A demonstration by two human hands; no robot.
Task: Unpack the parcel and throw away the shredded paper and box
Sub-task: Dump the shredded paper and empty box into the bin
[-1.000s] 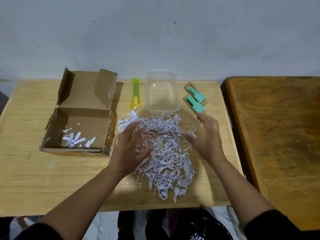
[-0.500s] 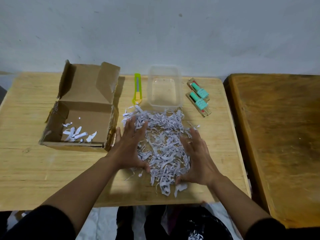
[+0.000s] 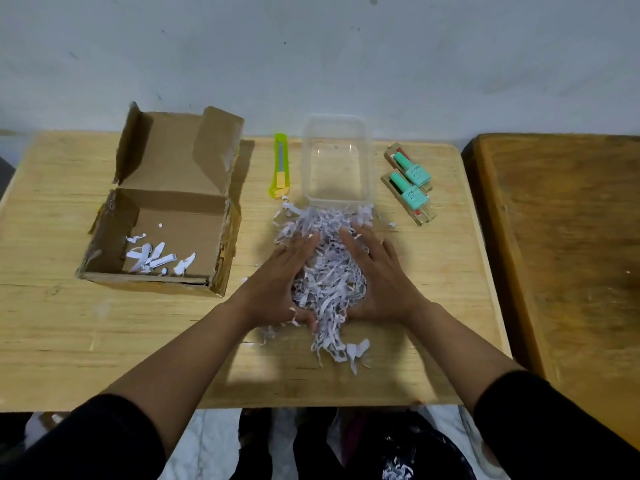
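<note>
A heap of white shredded paper (image 3: 327, 271) lies on the light wooden table (image 3: 104, 323), squeezed between my two hands. My left hand (image 3: 280, 282) presses its left side and my right hand (image 3: 377, 278) presses its right side, palms facing each other, fingers spread over the strips. Loose strips trail toward the table's near edge. The open cardboard box (image 3: 166, 202) stands to the left with its flaps up and a few paper strips (image 3: 156, 259) on its floor.
Behind the heap stand a clear plastic tub (image 3: 336, 161), a green and yellow utility knife (image 3: 280, 166) and two teal bottles (image 3: 410, 183) on small packets. A darker wooden table (image 3: 568, 254) adjoins on the right. A dark bag with shreds (image 3: 394, 459) sits below the table edge.
My hands have slid inward from the sides of the spread-out paper and compressed it into a narrower heap. The box and other items have not moved.
</note>
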